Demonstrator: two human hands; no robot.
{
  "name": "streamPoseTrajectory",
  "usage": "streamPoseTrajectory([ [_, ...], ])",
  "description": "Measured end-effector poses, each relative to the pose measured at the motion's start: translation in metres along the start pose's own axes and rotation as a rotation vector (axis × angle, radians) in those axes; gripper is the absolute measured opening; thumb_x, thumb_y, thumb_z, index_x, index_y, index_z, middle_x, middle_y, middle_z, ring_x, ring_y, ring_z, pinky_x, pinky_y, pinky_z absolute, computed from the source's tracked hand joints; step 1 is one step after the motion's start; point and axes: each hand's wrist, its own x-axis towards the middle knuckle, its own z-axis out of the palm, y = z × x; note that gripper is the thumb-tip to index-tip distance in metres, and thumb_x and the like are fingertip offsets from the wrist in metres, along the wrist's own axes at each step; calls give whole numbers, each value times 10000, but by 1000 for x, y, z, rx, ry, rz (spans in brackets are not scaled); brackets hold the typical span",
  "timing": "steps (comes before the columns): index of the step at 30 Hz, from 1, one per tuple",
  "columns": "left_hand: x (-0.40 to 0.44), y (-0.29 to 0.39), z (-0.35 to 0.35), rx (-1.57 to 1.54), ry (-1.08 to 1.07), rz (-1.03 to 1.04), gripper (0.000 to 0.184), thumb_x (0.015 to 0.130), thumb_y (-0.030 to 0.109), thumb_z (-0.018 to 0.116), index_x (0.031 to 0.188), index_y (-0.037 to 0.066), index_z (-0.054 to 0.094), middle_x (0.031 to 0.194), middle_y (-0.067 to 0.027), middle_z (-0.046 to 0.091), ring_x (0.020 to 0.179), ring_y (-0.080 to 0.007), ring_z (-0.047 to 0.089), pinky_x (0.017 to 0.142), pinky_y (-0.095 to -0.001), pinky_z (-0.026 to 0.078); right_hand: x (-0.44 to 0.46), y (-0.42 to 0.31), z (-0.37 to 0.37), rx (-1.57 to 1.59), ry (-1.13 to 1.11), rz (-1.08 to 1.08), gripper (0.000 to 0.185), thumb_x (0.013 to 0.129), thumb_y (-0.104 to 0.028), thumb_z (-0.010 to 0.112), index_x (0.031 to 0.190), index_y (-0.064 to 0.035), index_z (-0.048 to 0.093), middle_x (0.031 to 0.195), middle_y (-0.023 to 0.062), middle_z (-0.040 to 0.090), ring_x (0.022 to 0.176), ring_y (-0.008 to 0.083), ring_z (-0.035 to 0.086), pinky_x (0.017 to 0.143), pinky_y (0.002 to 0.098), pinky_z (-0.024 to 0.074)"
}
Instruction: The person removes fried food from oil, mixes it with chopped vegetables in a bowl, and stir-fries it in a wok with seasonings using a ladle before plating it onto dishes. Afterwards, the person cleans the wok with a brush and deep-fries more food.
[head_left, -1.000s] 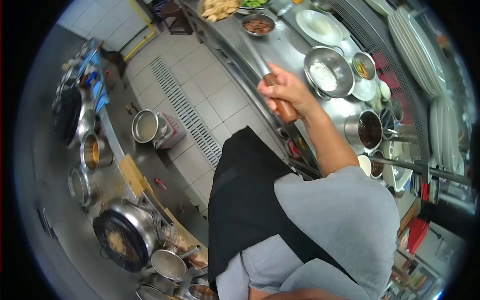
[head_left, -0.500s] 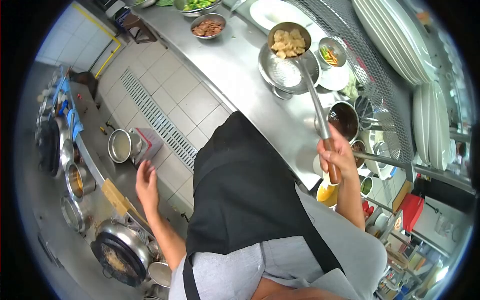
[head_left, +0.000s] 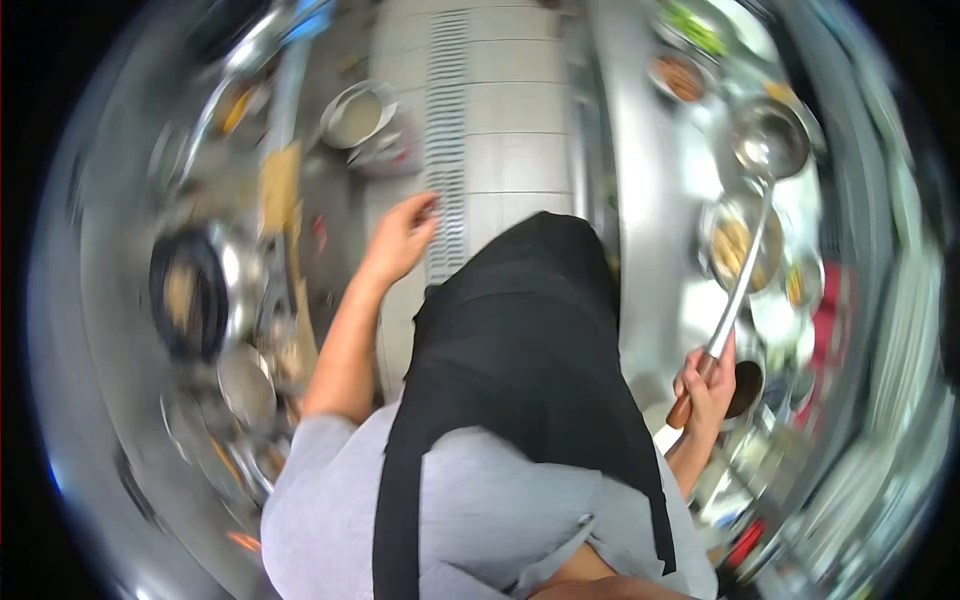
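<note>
My right hand (head_left: 708, 385) is wrapped round the brown grip of a long-handled ladle (head_left: 769, 140). The ladle's metal bowl looks empty and shiny, held out over the steel counter. Below it, pale chunks of food (head_left: 732, 248) lie in a metal strainer bowl (head_left: 772, 262), which the ladle's shaft crosses. My left hand (head_left: 405, 238) hangs over the floor between the counter and the stove, its fingers loosely bent and with nothing seen in them. Blur softens the finger detail.
To the left is the stove side with a blackened wok (head_left: 190, 290) and a pot (head_left: 358, 118) of cloudy liquid. On the right counter (head_left: 645, 220) stand bowls of meat (head_left: 680, 77) and green vegetables (head_left: 697, 30). A drain grate (head_left: 447, 130) runs along the tiled floor.
The pale chunks have gone from the ladle into the strainer bowl. My view has swung left, toward the aisle and stove. The ladle is still in my right hand; my left fingers are more bent.
</note>
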Motion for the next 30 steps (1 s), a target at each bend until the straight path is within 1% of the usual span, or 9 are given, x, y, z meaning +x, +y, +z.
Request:
streamPoseTrajectory([
  [4,-63,-19,-25,-64,154,-98,405,939,133,638,1321,-1,622,1212,-157,709,1007,-253,694,909,-375,550,62,-2,79,65,-462,24,972,832,-58,707,1637,-32,164,847,89,537,543,143,521,470,266,455],
  [6,-103,-30,-28,-108,269,-189,403,968,176,649,1336,13,618,1229,-137,713,1042,-216,695,932,-357,547,91,3,122,57,-678,96,978,812,-60,691,1639,-39,169,841,89,538,543,136,517,467,258,453],
  [10,-187,-66,-46,-267,511,-413,391,964,133,641,1331,1,614,1239,-123,715,1052,-200,695,933,-340,543,106,-13,265,-103,-1119,207,955,799,-38,686,1636,-66,228,847,82,564,564,131,543,495,255,481],
  [17,-303,-145,-29,-468,988,-580,392,933,95,632,1313,2,619,1171,-143,739,1022,-221,727,877,-338,562,57,-16,543,-378,-1628,-40,884,826,-16,688,1620,-89,307,856,29,572,640,109,545,575,266,476],
  [22,-347,-188,3,-370,834,-887,372,944,193,623,1271,17,636,1165,-194,728,1061,-333,708,917,-415,554,-9,8,728,-586,-1730,-341,810,811,-48,651,1571,-22,374,752,10,571,613,113,557,569,267,468],
  [24,-370,-211,26,-268,752,-1014,353,926,229,620,1209,22,661,1133,-225,717,1069,-407,681,935,-460,543,-48,-3,773,-713,-1761,-292,853,793,-45,648,1580,17,327,694,55,576,522,145,547,452,305,419],
  [25,-384,-218,43,-215,740,-1052,335,909,241,620,1157,25,682,1106,-240,710,1067,-450,661,942,-486,536,-45,37,810,-576,-1726,-390,860,778,-41,653,1567,53,325,692,78,593,471,156,530,406,322,391],
  [27,-429,-283,113,255,474,-887,249,844,239,666,988,47,733,1039,-231,706,1010,-443,668,917,-493,543,-65,44,847,-621,-1757,-313,857,776,-43,657,1556,78,323,687,85,598,454,158,521,404,319,392],
  [30,-481,-318,193,231,366,-1046,177,826,254,675,798,87,730,912,-166,711,921,-370,689,839,-483,554,-85,60,884,-674,-1788,-294,790,784,-41,666,1519,66,397,730,66,593,547,147,558,488,306,440],
])
